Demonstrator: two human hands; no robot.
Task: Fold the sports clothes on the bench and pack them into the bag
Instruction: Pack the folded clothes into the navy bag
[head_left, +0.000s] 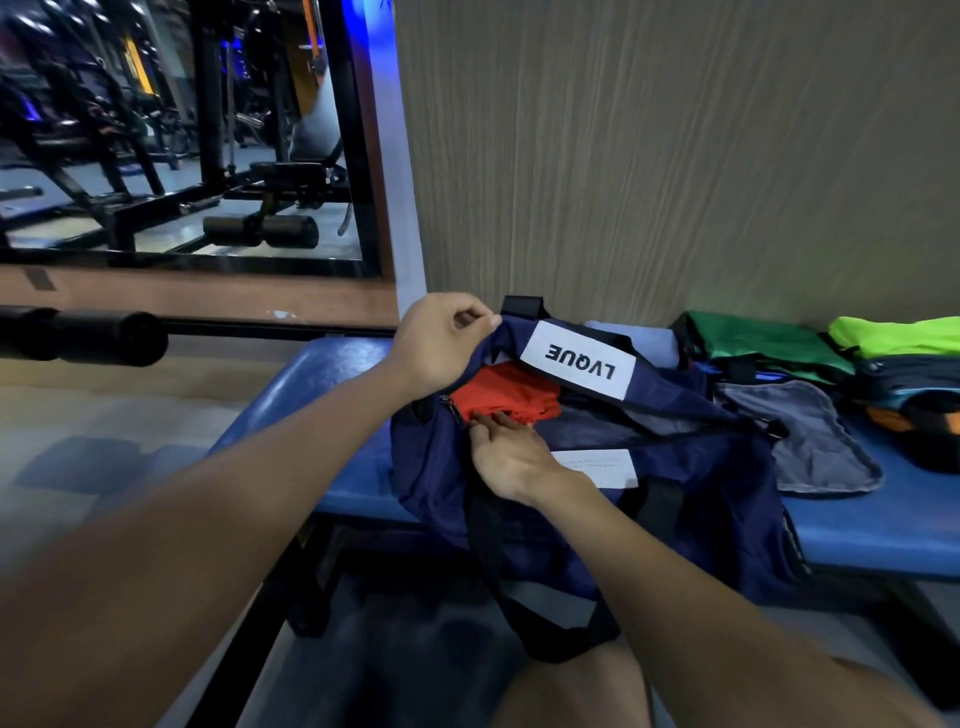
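Head view — contents as seen from beside the bench.

Bench (332, 364): blue padded top, set against a wood-grain wall (675, 156).

Bag (675, 467): navy duffel, lying on the bench, mouth open toward the person. A white patch (576, 361) reading "LVQUE" sits on the raised far edge; a black strap (519, 587) hangs off the near side of the bench.

Orange garment (504, 389): inside the bag, at its left end, showing through the opening.

Left hand (441, 343): fingers curled, thumb and fingertips pinching the bag's upper edge and holding it lifted.

Right hand (511, 454): at the bag's near rim, fingers fairly straight and reaching into the opening, tips touching the orange garment. Whether it grips anything there cannot be told.

Grey cloth (815, 441): lying flat on the bench just right of the bag, partly under its edge.

Green garment (763, 343): folded, farther back on the bench by the wall.

Neon-green garment (893, 335): at the far right — resting on a pile of dark items (914, 405) with orange showing.

Mirror (182, 130): upper left, reflecting gym machines.
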